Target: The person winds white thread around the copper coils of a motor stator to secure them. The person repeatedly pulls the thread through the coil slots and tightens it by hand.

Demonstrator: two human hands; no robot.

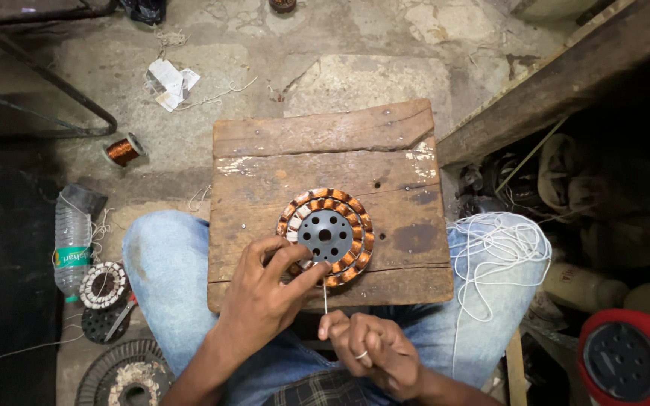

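A round motor stator (326, 235) with copper windings and a grey holed centre lies on a worn wooden board (325, 162) resting across my knees. My left hand (266, 289) pinches at the stator's near left edge with thumb and fingers. Just below it, my right hand (370, 352), with a ring on one finger, is closed on a thin white thread (325, 299) that runs up to the stator. A loose tangle of white string (499, 248) lies on my right knee.
On the concrete floor at left are a copper wire spool (123, 150), a plastic bottle (72, 244), another stator (103, 285) and round metal parts (126, 374). A red round object (630, 361) sits at lower right, beside a dark wooden shelf (566, 75) holding clutter.
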